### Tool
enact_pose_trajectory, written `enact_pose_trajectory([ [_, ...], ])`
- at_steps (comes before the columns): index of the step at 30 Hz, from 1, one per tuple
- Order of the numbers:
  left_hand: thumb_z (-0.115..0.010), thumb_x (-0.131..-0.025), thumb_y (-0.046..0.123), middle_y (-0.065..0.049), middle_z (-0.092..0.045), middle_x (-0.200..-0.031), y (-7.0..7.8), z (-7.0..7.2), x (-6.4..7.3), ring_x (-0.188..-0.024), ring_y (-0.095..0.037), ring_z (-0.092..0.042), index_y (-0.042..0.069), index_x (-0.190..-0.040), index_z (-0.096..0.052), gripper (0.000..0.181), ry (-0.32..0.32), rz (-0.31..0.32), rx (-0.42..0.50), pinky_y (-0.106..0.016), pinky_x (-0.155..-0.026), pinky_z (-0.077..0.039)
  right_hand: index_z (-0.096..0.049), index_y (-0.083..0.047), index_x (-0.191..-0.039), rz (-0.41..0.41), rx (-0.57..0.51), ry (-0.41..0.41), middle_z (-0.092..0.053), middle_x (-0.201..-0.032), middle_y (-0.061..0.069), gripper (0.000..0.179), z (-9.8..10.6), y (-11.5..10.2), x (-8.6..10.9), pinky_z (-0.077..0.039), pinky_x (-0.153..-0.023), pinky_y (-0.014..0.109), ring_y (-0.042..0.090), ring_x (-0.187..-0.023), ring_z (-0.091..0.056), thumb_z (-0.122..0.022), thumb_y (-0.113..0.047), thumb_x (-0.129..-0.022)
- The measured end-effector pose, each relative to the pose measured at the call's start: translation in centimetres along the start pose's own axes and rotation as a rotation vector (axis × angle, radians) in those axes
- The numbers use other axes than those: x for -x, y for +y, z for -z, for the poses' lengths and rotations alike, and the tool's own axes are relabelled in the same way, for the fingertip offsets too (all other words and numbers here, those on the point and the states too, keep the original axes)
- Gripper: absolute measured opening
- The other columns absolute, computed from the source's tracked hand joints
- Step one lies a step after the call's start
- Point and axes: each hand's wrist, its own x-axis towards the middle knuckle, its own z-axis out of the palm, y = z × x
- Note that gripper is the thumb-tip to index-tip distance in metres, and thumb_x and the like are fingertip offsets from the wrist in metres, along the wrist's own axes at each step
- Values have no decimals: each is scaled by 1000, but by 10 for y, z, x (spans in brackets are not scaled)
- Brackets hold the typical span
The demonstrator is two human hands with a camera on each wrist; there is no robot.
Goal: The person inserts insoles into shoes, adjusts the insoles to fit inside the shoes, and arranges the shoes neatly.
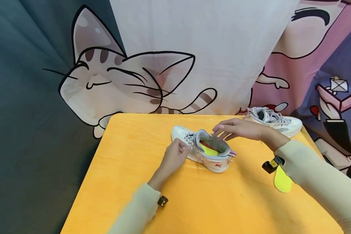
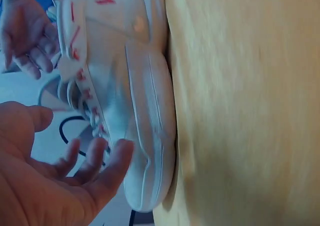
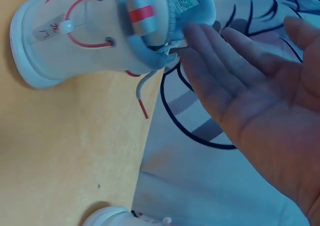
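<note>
A white sneaker (image 1: 216, 165) with a red K at its heel stands on the yellow table, toe pointing to the back left. Inside its opening lies a bright yellow-green insole (image 1: 208, 150) with a dark red strip along it. My left hand (image 1: 173, 157) is beside the sneaker's near side, by the laces; in the left wrist view its fingers (image 2: 112, 166) bend loosely with nothing between them. Over the far rim hovers my right hand (image 1: 242, 128), palm toward the shoe. Its straight fingers (image 3: 215, 61) reach to the collar in the right wrist view and hold nothing.
A second white sneaker (image 1: 291, 126) stands at the table's back right corner. Partly behind the right forearm, another yellow-green insole (image 1: 282, 182) lies on the table (image 1: 128, 156). A curtain (image 1: 210, 42) with cartoon cats hangs right behind the table's back edge.
</note>
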Motion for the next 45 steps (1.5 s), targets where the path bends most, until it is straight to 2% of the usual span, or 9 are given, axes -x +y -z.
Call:
enact_pose_trajectory([
  [5, -59, -103, 48, 1, -56, -75, 7, -17, 11, -66, -12, -52, 16, -89, -59, 34, -109, 29, 46, -26, -58, -44, -63, -4, -134, 85, 76, 238, -68, -131, 17, 39, -4, 25, 8, -57, -100, 43, 25, -116, -69, -45, -32, -112],
  [8, -57, -103, 52, 0, -57, -77, 10, -28, 16, -67, -13, -52, 15, -92, -58, 39, -143, 61, 78, -26, -59, -44, -65, -1, -131, 121, 75, 324, -70, -128, 16, 37, -10, 41, 10, -59, -97, 40, 21, -114, -69, -46, -27, -112],
  [13, -57, -103, 49, -4, -51, -87, 14, -46, 19, -75, -15, -51, 9, -105, -48, 41, -92, 74, 184, -27, -65, -44, -61, 2, -135, 116, 3, 385, -64, -135, 21, 39, -19, 61, 17, -58, -97, 32, 24, -121, -65, -44, -25, -112],
  [16, -60, -102, 48, -4, -48, -85, 18, -56, 16, -66, -15, -50, 8, -108, -43, 44, -47, 109, 291, -27, -58, -47, -59, 4, -136, 117, -38, 416, -61, -136, 24, 41, -23, 71, 25, -57, -96, 27, 18, -119, -66, -43, -25, -113],
  [20, -66, -100, 44, -5, -51, -83, 23, -66, 12, -51, -15, -50, 9, -108, -42, 43, 21, 149, 398, -27, -44, -49, -58, 5, -136, 115, -56, 453, -62, -135, 25, 41, -27, 85, 37, -56, -95, 22, 7, -114, -67, -43, -24, -113],
  [27, -71, -93, 25, -2, -51, -81, 32, -70, 3, -62, -10, -52, 8, -97, -49, 29, 146, 127, 260, -24, -55, -45, -57, 7, -135, 103, -80, 473, -61, -135, 28, 39, -39, 106, 51, -55, -94, 20, 3, -113, -66, -43, -21, -112],
  [31, -67, -89, 13, -4, -54, -81, 37, -66, 0, -59, -13, -55, 8, -100, -51, 20, 127, 149, 226, -26, -53, -48, -57, 6, -136, 76, -104, 484, -57, -139, 31, 40, -45, 114, 56, -55, -95, 21, 5, -115, -66, -43, -23, -112],
  [38, -68, -81, 4, -6, -48, -91, 38, -53, 1, -77, -17, -50, 8, -100, -48, 28, 108, 131, 154, -26, -61, -44, -58, 6, -135, 84, -103, 506, -59, -138, 26, 40, -48, 125, 65, -54, -95, 18, 2, -114, -66, -43, -24, -113],
  [45, -66, -85, 0, -7, -53, -86, 42, -29, 1, -64, -13, -52, 2, -102, -58, 19, 55, 86, 78, -23, -52, -44, -56, 7, -137, 99, -126, 520, -63, -135, 12, 41, -47, 128, 77, -54, -94, 16, -1, -113, -65, -41, -24, -113],
])
